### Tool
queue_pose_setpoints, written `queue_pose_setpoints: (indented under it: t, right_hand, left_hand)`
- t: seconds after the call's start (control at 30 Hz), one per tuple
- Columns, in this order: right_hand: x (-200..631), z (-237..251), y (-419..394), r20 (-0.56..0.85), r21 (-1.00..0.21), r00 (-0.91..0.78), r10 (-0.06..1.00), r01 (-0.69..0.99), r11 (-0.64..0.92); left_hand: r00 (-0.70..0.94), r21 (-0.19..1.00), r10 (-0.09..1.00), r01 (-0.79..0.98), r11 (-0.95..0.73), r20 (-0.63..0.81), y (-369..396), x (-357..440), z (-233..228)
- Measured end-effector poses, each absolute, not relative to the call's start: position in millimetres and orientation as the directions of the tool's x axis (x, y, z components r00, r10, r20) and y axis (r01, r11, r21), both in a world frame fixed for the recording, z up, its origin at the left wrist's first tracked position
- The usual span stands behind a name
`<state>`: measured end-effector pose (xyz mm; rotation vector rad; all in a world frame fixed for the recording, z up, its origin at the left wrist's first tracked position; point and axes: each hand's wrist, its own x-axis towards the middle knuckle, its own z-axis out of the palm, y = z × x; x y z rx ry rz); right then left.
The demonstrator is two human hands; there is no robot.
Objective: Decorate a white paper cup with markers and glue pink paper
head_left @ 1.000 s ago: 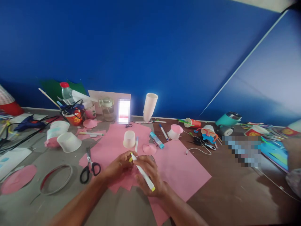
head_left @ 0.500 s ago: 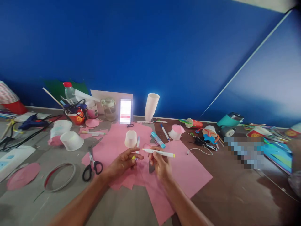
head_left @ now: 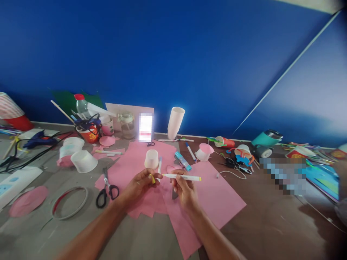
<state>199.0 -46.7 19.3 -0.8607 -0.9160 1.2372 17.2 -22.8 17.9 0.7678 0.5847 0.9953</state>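
Observation:
My right hand [head_left: 185, 189] is closed around a white marker [head_left: 187, 177] with a yellow tip and yellow end, held nearly level and pointing left. Between the fingers of my left hand [head_left: 142, 184] is a small yellow marker cap [head_left: 153, 178], just left of the marker's tip. Both hands are over overlapping pink paper sheets [head_left: 214, 198]. Beyond my left hand stands a white paper cup [head_left: 151, 159]. Another marker [head_left: 159, 164] lies beside that cup, partly behind my fingers. A small dark grey piece [head_left: 175, 194] shows next to my right hand, its kind unclear.
Black-handled scissors [head_left: 107, 189] and a tape roll [head_left: 69, 203] lie left of the paper. A light blue tube [head_left: 182, 160] and a blue-capped marker [head_left: 191, 152] lie behind my right hand. A tall cup stack [head_left: 176, 122] stands by the wall near a bright phone screen [head_left: 145, 127].
The yellow cap has turned in my left fingers and now hangs more upright. My left fingers have curled in closer to the marker tip. The right hand has barely moved.

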Motion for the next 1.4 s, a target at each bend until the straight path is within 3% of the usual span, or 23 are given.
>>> queue_pose_setpoints:
  t: [0.2,0.4,0.77,0.93,1.23,1.4]
  right_hand:
    - [200.6,25.2,-53.6,0.228,-0.959,0.032,0.973,-0.165,0.23]
    - [203.7,31.0,-57.9,0.392,-0.918,-0.074,0.917,0.037,0.396]
    - [201.9,29.7,-57.4,0.44,-0.892,-0.107,0.892,0.058,0.447]
    - [200.6,29.0,-58.4,0.397,-0.912,-0.099,0.912,0.072,0.405]
    - [198.0,29.7,-56.7,0.488,-0.851,-0.144,0.861,0.143,0.506]
    - [196.1,25.4,-57.7,0.468,-0.858,-0.153,0.87,0.158,0.489]
  left_hand:
    - [0.365,0.769,0.922,-0.551,0.323,-0.125,-22.0,19.1,19.8]
    - [0.37,0.779,0.92,-0.537,0.323,-0.126,-23.5,18.1,20.5]
    - [0.386,0.77,0.91,-0.532,0.352,-0.149,-23.9,18.4,17.7]
    - [0.372,0.78,0.915,-0.521,0.347,-0.159,-26.1,21.1,22.8]
    - [0.433,0.84,0.895,-0.442,0.316,-0.11,-31.8,24.3,28.1]
    - [0.423,0.886,0.902,-0.379,0.268,-0.091,-34.9,26.0,30.0]
